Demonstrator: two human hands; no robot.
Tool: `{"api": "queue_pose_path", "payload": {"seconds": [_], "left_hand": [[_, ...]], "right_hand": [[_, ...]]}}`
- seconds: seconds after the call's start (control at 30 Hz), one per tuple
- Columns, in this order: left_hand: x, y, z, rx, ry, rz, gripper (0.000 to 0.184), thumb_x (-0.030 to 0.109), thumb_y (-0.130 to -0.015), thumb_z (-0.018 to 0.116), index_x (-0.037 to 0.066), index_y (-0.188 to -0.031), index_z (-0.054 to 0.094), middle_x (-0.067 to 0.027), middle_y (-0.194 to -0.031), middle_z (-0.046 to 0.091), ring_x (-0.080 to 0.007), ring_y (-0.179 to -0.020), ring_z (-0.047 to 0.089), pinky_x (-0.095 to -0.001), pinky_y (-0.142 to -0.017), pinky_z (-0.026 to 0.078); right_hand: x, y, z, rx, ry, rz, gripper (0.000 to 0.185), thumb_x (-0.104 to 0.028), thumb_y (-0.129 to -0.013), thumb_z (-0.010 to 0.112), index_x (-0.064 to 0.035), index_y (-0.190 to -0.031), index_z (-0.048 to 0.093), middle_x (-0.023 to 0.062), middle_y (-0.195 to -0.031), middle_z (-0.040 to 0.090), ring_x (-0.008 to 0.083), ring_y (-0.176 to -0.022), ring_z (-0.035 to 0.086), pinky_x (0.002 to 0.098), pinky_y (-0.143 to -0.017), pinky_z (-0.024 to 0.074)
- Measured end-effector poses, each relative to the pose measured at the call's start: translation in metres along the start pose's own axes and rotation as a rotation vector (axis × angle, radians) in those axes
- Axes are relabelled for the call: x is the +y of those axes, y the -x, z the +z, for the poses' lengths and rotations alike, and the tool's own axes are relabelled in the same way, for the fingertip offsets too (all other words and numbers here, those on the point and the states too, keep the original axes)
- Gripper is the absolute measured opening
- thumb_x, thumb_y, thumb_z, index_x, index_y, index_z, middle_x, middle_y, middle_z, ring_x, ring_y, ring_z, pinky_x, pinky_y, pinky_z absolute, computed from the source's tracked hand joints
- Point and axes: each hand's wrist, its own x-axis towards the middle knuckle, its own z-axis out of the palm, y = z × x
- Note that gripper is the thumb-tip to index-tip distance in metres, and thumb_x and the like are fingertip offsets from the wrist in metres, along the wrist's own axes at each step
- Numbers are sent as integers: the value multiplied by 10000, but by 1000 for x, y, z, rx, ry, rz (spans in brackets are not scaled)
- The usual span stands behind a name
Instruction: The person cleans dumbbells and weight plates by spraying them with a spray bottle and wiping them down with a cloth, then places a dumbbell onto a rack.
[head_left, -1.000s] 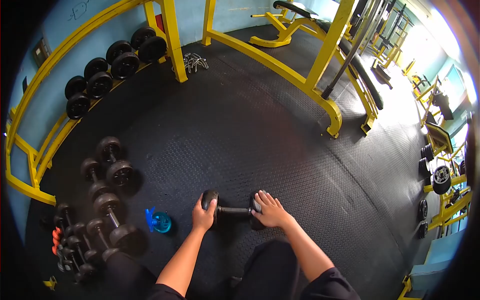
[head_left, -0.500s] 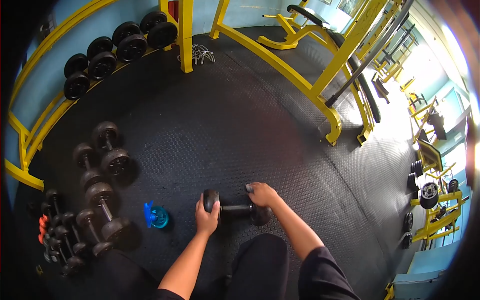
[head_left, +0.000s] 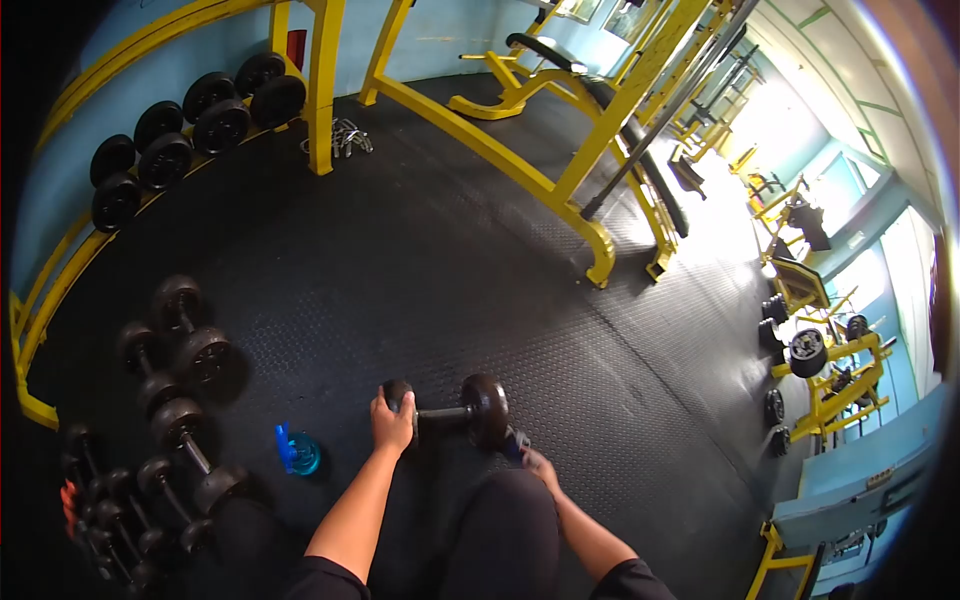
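A black dumbbell (head_left: 443, 413) lies on the dark floor in front of my knees. My left hand (head_left: 393, 422) is wrapped around its left head. Beside the right head (head_left: 486, 410), my right hand (head_left: 540, 468) is closed on a small dark grey cloth-like item (head_left: 516, 446), which touches or nearly touches that head's lower right side. The exact form of this item is hard to make out. To the left of my left forearm stands a blue spray bottle (head_left: 303, 455).
Several dumbbells (head_left: 190, 445) lie on the floor at the left. More sit on a yellow rack (head_left: 130, 215) along the wall. A yellow machine frame (head_left: 470, 137) stands ahead, with metal handles (head_left: 345, 138) near its post. Other gym equipment (head_left: 830, 390) lines the right side.
My right hand has moved from the top of the dumbbell's right head down to its lower right side, with the grey item. My left hand stays on the left head. The view has shifted.
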Motion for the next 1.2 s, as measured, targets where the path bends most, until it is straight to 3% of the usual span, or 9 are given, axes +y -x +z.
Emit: {"api": "queue_pose_path", "payload": {"seconds": [0.23, 0.37, 0.57, 0.63, 0.8, 0.9, 1.03, 1.13, 1.2], "left_hand": [[-9, 33, -16, -76, -62, 122, 904, 459, -910, 664, -70, -1517, 253, -306, -1442, 409, -435, -1329, 444, -465, -1115, 381], [-13, 46, -18, -74, 5, 250, 913, 390, -891, 711, 106, -1577, 181, -278, -1481, 313, -463, -1316, 435, -499, -1098, 399], [-9, 38, -24, -152, 21, 190, 853, 376, -885, 721, 139, -1553, 247, -268, -1482, 294, -460, -1334, 410, -501, -1097, 403], [-2, 29, -23, -165, 24, 162, 896, 382, -854, 756, 135, -1549, 245, -261, -1482, 292, -441, -1343, 404, -495, -1102, 404], [12, 21, -25, -160, -48, 82, 1025, 397, -746, 852, 125, -1536, 258, -256, -1457, 339, -400, -1355, 402, -483, -1126, 371], [14, 15, -23, -172, -128, 53, 1002, 364, -761, 834, 134, -1537, 243, -232, -1497, 285, -410, -1353, 410, -484, -1110, 408], [14, 12, -19, -146, -133, 46, 954, 315, -777, 814, 132, -1531, 259, -234, -1491, 293, -417, -1355, 404, -488, -1109, 409], [13, 13, -18, -129, -151, 76, 939, 291, -781, 806, 125, -1529, 263, -235, -1482, 304, -415, -1350, 408, -485, -1111, 405], [15, 11, -15, -124, -143, 78, 938, 282, -780, 803, 122, -1529, 262, -235, -1478, 308, -414, -1348, 410, -485, -1113, 401]], "right_hand": [[-191, 92, -6, -1, -6, -253, 380, -362, -1056, 489, -11, -1047, 637, 89, -926, 688, 152, -818, 662, 292, -677, 524], [-171, 63, 10, 115, 337, -367, 381, -339, -1016, 531, 13, -1047, 673, 97, -977, 716, 223, -859, 680, 351, -794, 545], [-56, -4, 45, 345, 796, -108, 784, -345, -853, 765, -62, -1486, 398, 146, -1323, 586, 295, -1231, 553, 451, -1069, 412], [-42, -18, 57, 99, 301, -159, 1031, -309, -797, 796, -72, -1580, 168, 193, -1480, 433, 318, -1278, 505, 403, -1064, 416], [38, -108, 65, 69, -607, -493, 432, -303, -945, 564, -63, -1304, 566, 79, -1295, 609, 248, -1243, 544, 402, -1037, 441], [-1, -105, 79, 100, -1071, -343, 536, -412, -1007, 505, -27, -1380, 495, 115, -1307, 600, 283, -1246, 553, 446, -1137, 372], [-57, -92, 83, 435, -1185, -146, 578, -494, -1038, 433, -17, -1354, 512, 148, -1302, 595, 305, -1176, 603, 452, -1058, 465], [-65, -106, 64, 695, -679, -63, 713, -548, -1022, 438, 98, -1303, 545, 191, -1231, 631, 282, -1124, 604, 414, -1038, 451], [-136, -55, 32, 653, -1014, -192, 575, -536, -1030, 437, 5, -1106, 617, 129, -1072, 653, 252, -926, 650, 444, -860, 547]]}}
